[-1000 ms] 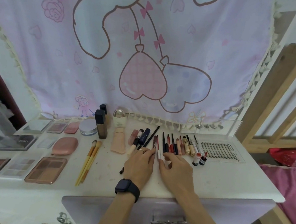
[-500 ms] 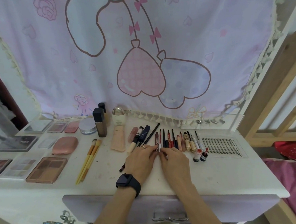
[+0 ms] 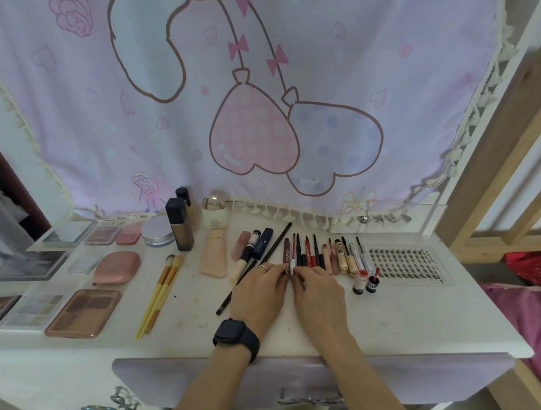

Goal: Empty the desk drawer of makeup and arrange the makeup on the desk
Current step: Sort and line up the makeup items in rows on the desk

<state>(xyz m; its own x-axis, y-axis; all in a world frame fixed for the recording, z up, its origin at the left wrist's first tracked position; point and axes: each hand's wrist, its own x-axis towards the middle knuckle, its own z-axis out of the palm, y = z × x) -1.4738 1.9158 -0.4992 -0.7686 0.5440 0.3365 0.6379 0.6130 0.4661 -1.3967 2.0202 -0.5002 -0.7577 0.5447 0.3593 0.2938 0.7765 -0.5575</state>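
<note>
On the white desk (image 3: 414, 318) a row of slim pens and liners (image 3: 318, 255) lies side by side. At its left end is a thin white-and-red pen (image 3: 292, 264). My right hand (image 3: 319, 291) pinches the pen's near end. My left hand (image 3: 259, 288), with a ring and a black watch, lies flat and touches the same pen from the left with its fingertips. The lavender drawer front (image 3: 188, 380) with its metal handle (image 3: 309, 400) sits below the desk edge; its inside is hidden.
Several palettes (image 3: 83, 312) and a pink compact (image 3: 118, 266) fill the left side. Yellow brushes (image 3: 162, 290), a long black pencil (image 3: 252, 270), a beige tube (image 3: 215, 253) and bottles (image 3: 179, 227) stand mid-desk. A lash tray (image 3: 408, 264) and two small red vials (image 3: 366, 280) lie right.
Both hands have moved forward and drawn together; the spread fingers have closed in on the thin white-and-red pen at the left end of the row.
</note>
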